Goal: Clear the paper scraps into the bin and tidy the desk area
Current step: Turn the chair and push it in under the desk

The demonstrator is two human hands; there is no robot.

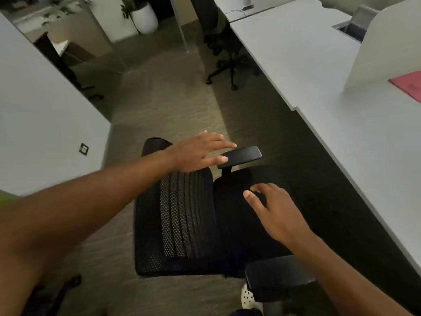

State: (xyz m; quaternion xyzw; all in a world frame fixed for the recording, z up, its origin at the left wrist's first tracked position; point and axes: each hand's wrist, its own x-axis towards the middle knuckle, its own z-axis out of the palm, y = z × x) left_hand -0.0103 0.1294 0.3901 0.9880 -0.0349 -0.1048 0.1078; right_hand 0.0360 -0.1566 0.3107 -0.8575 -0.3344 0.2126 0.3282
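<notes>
A black mesh-backed office chair (182, 220) stands below me on the carpet, beside the long white desk (330, 92) on the right. My left hand (198, 153) hovers flat over the top of the chair's backrest, fingers spread, its fingertips close to the far armrest (241, 156). My right hand (275, 213) floats over the dark seat with its fingers apart and nothing in it. The near armrest (275, 277) lies under my right forearm. A pink paper sheet (410, 85) lies on the desk at the far right. No bin or paper scraps show.
A second black chair (223, 49) stands further along the desk. A white partition wall (41, 115) closes off the left side. A white plant pot (144, 19) sits at the far end of the carpeted aisle. A white divider (387, 49) rises from the desk.
</notes>
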